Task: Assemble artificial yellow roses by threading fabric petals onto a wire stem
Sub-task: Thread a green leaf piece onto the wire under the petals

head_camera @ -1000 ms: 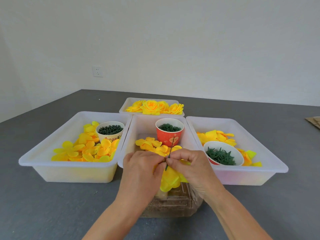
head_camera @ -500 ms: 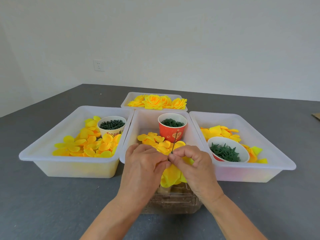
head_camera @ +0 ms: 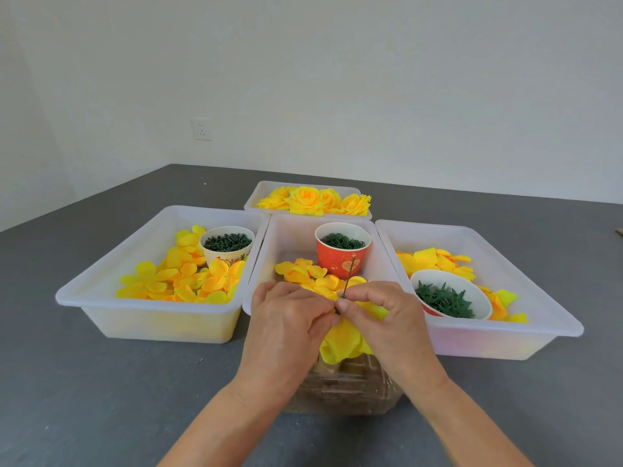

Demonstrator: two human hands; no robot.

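A thin dark wire stem (head_camera: 348,279) sticks up between my two hands in front of the middle tray. My right hand (head_camera: 387,323) pinches the stem at its base with thumb and forefinger. My left hand (head_camera: 286,326) grips the yellow fabric petals (head_camera: 340,343) bunched under the stem; they hang below both hands. Loose yellow petals (head_camera: 303,273) lie in the middle tray (head_camera: 269,251) behind my fingers. How the petals sit on the wire is hidden by my fingers.
A red cup of green rings (head_camera: 342,249) stands in the middle tray. The left tray (head_camera: 101,291) holds petals and a cream cup of green parts (head_camera: 227,244). The right tray (head_camera: 539,298) holds petals and a white bowl of green calyxes (head_camera: 448,296). Finished roses (head_camera: 310,200) fill the far tray. A clear box (head_camera: 340,389) sits under my hands.
The view has tilted so the trays sit lower in frame. Both hands stay together on the stem and petals, with the wire tip showing a little higher above my fingers.
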